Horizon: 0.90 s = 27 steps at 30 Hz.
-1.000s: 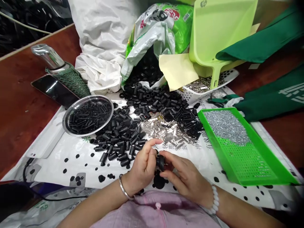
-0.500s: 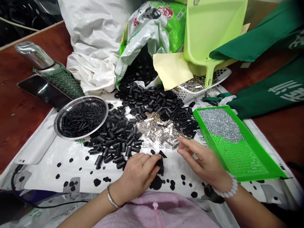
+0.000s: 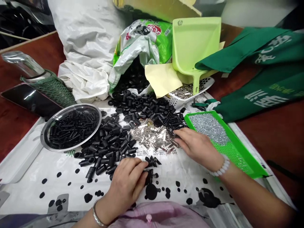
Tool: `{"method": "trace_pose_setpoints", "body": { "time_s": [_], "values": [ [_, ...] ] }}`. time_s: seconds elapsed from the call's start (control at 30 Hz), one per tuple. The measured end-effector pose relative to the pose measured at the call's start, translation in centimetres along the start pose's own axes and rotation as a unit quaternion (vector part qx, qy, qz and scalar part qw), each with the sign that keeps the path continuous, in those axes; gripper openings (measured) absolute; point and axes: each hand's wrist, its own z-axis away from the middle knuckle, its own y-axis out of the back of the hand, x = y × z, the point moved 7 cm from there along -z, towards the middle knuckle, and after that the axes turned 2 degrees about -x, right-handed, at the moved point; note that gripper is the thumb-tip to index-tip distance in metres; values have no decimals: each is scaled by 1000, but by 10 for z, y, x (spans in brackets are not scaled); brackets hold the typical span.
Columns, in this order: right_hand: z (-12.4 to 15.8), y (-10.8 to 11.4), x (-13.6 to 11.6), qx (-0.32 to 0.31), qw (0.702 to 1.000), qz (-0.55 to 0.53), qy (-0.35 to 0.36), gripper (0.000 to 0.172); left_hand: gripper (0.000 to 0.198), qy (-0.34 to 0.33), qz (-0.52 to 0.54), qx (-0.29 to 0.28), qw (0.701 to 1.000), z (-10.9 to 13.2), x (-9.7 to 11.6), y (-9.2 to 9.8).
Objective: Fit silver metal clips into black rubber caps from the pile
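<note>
My left hand (image 3: 129, 179) is closed, its thumb and fingers curled round a black plastic part (image 3: 149, 177) just above the sheet. Small dark pieces (image 3: 153, 161) lie beyond its fingertips. Stretched out to the right, my right hand (image 3: 200, 148) has its thumb and forefinger slightly apart, with nothing visible between them. Its fingertips reach the border between a heap of shiny flat metal pieces (image 3: 152, 134) and some black ridged parts (image 3: 175, 122). Left of the metal heap spreads a pile of black plastic sleeves (image 3: 108, 148).
A steel dish (image 3: 45, 139) of black ridged parts stands left. At right, a green tray (image 3: 251, 169) holds small silvery pieces. Behind are an open bag (image 3: 147, 44) of black parts, a lime dustpan (image 3: 196, 44) over a white basket (image 3: 173, 101), and green cloth (image 3: 251, 95).
My right hand has reached forward to the edge of the metal heap. My left hand keeps its grip on the black part. The camera view has tilted and shifted.
</note>
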Motion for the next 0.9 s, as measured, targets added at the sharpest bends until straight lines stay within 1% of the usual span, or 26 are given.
{"method": "trace_pose_setpoints", "body": {
  "time_s": [0.1,0.17,0.27,0.33,0.43,0.53,0.63,0.73,0.83,0.9],
  "values": [
    [-22,0,3,-37,999,35,-14,19,25,-2,-8,40,999,-2,-4,10],
    [-35,-5,2,-61,996,54,-21,17,23,0,-21,60,998,-4,-8,17],
    [-48,-15,-5,-93,993,74,-22,17,19,18,-48,62,997,-7,-18,25],
    [-52,-17,-9,-102,991,82,-19,18,17,36,-65,53,996,-10,-27,30],
    [-58,-9,-13,-91,992,87,-11,22,16,60,-88,35,994,-16,-40,36],
    [-69,-3,-20,-73,994,79,20,19,15,70,-110,23,991,-24,-48,39],
    [-82,-8,-27,-72,993,63,62,11,15,66,-123,26,990,-29,-51,41],
    [-90,-15,-28,-68,993,44,80,10,14,66,-138,29,988,-32,-53,42],
    [-88,-18,-25,-63,994,14,84,12,15,69,-158,20,985,-40,-57,43],
    [-83,-17,-24,-61,995,-15,82,12,15,72,-177,1,982,-51,-62,43]
  ]
}}
